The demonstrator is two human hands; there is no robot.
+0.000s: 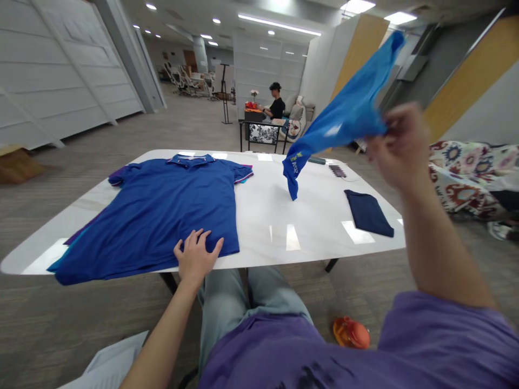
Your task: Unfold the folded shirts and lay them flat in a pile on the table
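Note:
A dark blue polo shirt (162, 210) lies spread flat on the left half of the white table (284, 216), on top of other shirts whose purple and teal edges show. My left hand (197, 256) rests on its lower hem at the table's near edge, fingers spread and flat. My right hand (399, 143) is raised at the right, closed on a bright blue garment (344, 116) that hangs in the air above the table, its printed end dangling just above the tabletop.
A folded navy garment (368, 213) lies on the table's right side. A small dark object (316, 160) sits near the far edge. An orange shoe (351, 332) is on the floor. A person (277, 105) sits far behind; a patterned cloth (466, 167) lies at right.

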